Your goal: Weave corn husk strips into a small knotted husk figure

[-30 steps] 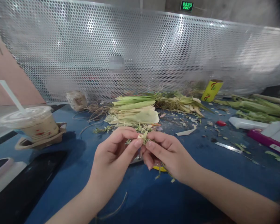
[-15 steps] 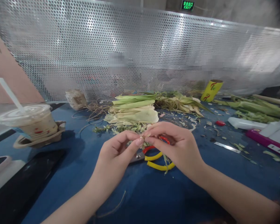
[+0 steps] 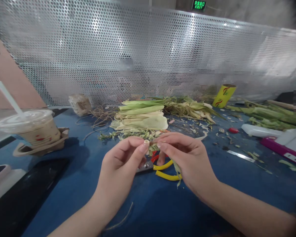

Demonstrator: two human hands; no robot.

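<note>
My left hand [image 3: 122,163] pinches with thumb and forefinger at a small pale bit, largely hidden by the fingertips. Close beside it, my right hand [image 3: 187,154] is closed in a pinch on a thin corn husk strip [image 3: 178,169], whose pale green end dangles below the palm. A narrow gap shows between the two thumbs. Under the hands lie pliers [image 3: 162,166] with red and yellow handles, partly covered by my right fingers. Right behind my fingertips, a small heap of green husk scraps [image 3: 138,134] is spread in front of stacked corn husks [image 3: 140,120].
A lidded drink cup [image 3: 37,131] stands in a cardboard holder at left, near a black tray-like panel [image 3: 34,191]. Twine [image 3: 102,115], a yellow tube [image 3: 224,95], a glue gun [image 3: 259,131], a metal blade [image 3: 240,156] and green leaves [image 3: 268,113] surround the work area. Perforated metal [image 3: 148,49] rises behind.
My fingertips have drawn slightly apart, and the left thumb has shifted a little left. Fingers of my right hand now hang lower, over the pliers' handles.
</note>
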